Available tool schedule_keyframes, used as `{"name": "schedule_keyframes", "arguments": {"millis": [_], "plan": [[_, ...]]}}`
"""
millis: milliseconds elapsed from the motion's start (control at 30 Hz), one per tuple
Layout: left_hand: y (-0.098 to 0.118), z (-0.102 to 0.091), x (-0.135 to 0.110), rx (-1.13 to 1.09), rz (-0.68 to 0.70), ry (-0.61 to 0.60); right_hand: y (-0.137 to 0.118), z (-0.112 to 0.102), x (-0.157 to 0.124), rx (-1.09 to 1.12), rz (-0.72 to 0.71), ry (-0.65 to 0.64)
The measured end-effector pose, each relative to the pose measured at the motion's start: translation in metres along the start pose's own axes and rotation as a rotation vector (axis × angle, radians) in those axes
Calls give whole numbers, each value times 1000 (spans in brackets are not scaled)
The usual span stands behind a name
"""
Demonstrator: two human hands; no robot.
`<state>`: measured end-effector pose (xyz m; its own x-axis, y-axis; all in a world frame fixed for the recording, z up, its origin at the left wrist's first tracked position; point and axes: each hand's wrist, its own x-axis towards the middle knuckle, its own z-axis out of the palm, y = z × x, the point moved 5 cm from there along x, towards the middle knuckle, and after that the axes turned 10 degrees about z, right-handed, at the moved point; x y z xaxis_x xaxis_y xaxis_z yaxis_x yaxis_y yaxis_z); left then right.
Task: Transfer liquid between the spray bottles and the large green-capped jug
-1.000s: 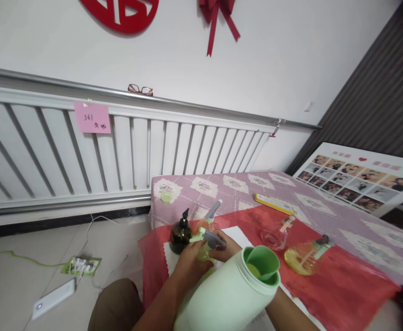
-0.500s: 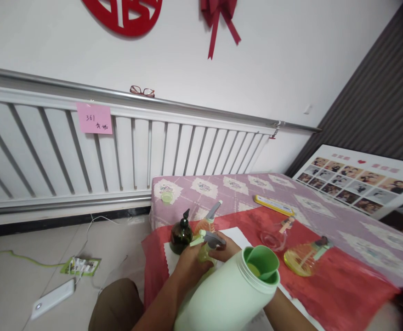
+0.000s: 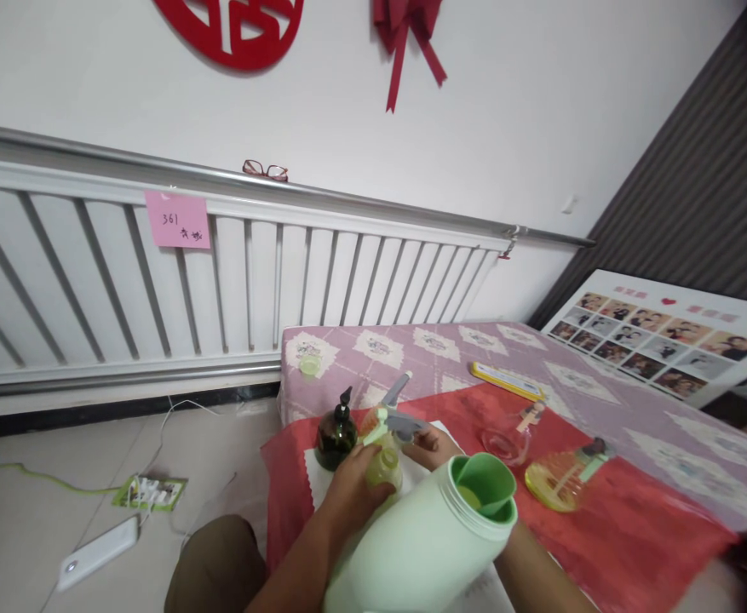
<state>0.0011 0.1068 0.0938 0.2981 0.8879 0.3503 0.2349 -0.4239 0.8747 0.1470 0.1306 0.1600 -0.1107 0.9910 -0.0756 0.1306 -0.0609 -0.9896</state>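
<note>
My left hand [image 3: 351,485] is closed around a yellow-green spray bottle [image 3: 387,466], whose open neck faces up. Just above that neck, my right hand [image 3: 433,445] grips a grey and pale green spray head [image 3: 405,426], apart from the bottle. Between my forearms leans a large pale green jug [image 3: 421,549] with a green insert [image 3: 489,485] in its mouth; it hides part of my arms. Behind my left hand stands a dark green pump bottle [image 3: 336,438]. Another spray bottle [image 3: 396,390] with a grey trigger is beside it, partly hidden.
A clear spray bottle [image 3: 506,443] and a yellow one [image 3: 558,485] lie on the red cloth [image 3: 641,528]. Farther back are a yellow-edged box [image 3: 507,380] and a small pale green cup [image 3: 310,365]. A power strip [image 3: 149,492] with cords lies on the floor at left.
The spray head has come off the bottle in my left hand. My right hand has moved up and slightly right with it, and the bottle's neck now shows.
</note>
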Motion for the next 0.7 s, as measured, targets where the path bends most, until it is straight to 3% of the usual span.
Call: {"name": "schedule_keyframes", "arguments": {"millis": [433, 567, 700], "plan": [[-9, 3, -2, 40, 19, -2, -12, -99, -18, 188, -21, 463], [-12, 4, -2, 42, 26, -4, 11, -112, -20, 36, 59, 495], [-14, 3, 0, 54, 16, -19, 48, -104, -21, -152, 166, 444]]}}
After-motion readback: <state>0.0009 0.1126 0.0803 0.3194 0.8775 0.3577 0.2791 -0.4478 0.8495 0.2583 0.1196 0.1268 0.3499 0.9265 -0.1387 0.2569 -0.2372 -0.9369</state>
